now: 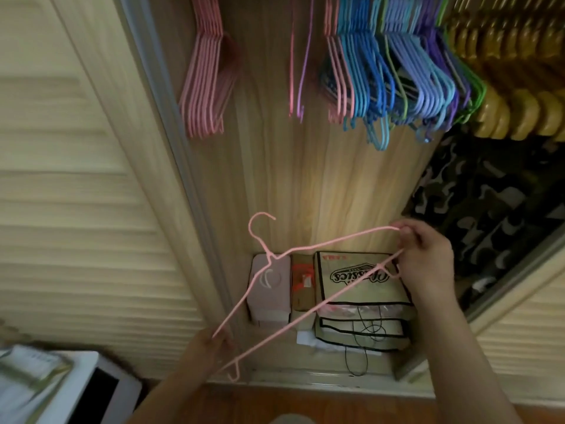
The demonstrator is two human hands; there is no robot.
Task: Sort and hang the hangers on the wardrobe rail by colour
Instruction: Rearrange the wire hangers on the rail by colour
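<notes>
Holding pink hanger (293,249) before open wardrobe (305,179): left hand (211,347) pinches lower end, right hand (428,252) pinches upper end. Long axis diagonal, hook up-left (boxes (360,289) on wardrobe floor).

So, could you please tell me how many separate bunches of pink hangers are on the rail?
2: one tidy bunch of pink wire hangers hangs at the far left, and a few more pink wire hangers sit against the blue ones. A single pink one hangs between; others may be hidden.
</notes>
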